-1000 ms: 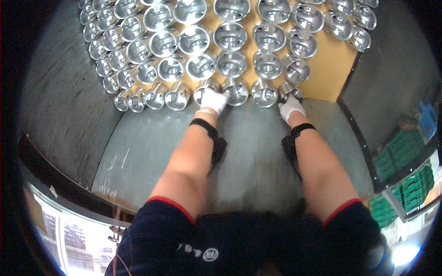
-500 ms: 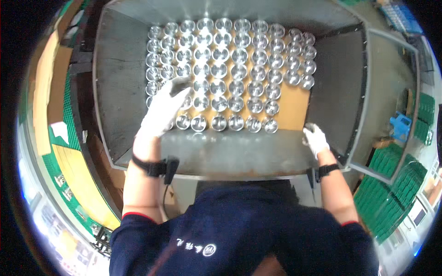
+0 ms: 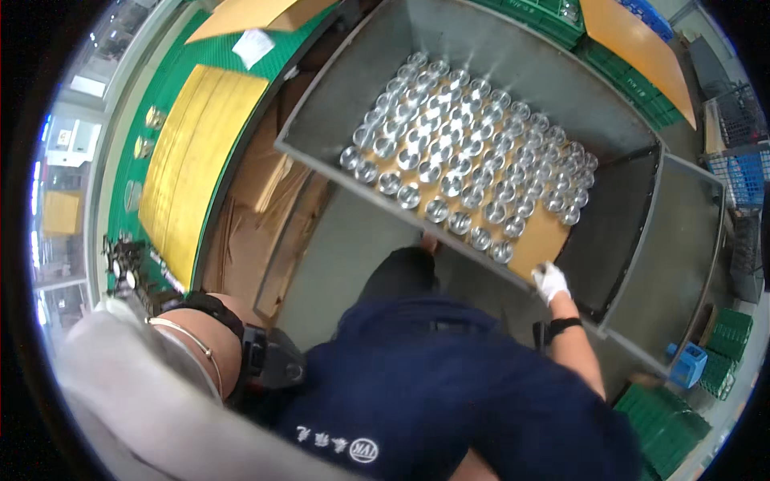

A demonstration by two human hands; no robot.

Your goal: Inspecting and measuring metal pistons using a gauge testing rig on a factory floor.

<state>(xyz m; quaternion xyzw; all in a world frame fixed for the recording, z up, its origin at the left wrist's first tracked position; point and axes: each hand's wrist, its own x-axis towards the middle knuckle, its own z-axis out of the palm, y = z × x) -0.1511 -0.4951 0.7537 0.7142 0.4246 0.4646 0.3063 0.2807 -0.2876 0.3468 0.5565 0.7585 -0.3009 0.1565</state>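
My left hand (image 3: 120, 361), in a pale glove, is raised close to the camera at the lower left. It is blurred and cut off, so its fingers do not show. My right hand (image 3: 550, 282), in a white glove, is just inside the near right part of a grey metal bin (image 3: 449, 36). Its fingers are curled, beside the bare cardboard sheet (image 3: 536, 246); anything in them is too small to make out. Rows of shiny round metal pieces (image 3: 460, 165), resembling pistons, stand on the cardboard in the bin.
To the left, a green-topped bench (image 3: 188, 50) carries a yellow sheet (image 3: 200, 132), a white paper (image 3: 253, 48) and small metal parts (image 3: 156, 118). Folded cardboard (image 3: 253, 184) lies beneath its edge. Green crates (image 3: 662, 425) and a blue jug (image 3: 688, 365) are at right.
The view has turned, so the bin now sits slanted at upper right. My left hand has left the metal pieces and come up close to the camera. My right hand stays by the cardboard's corner.
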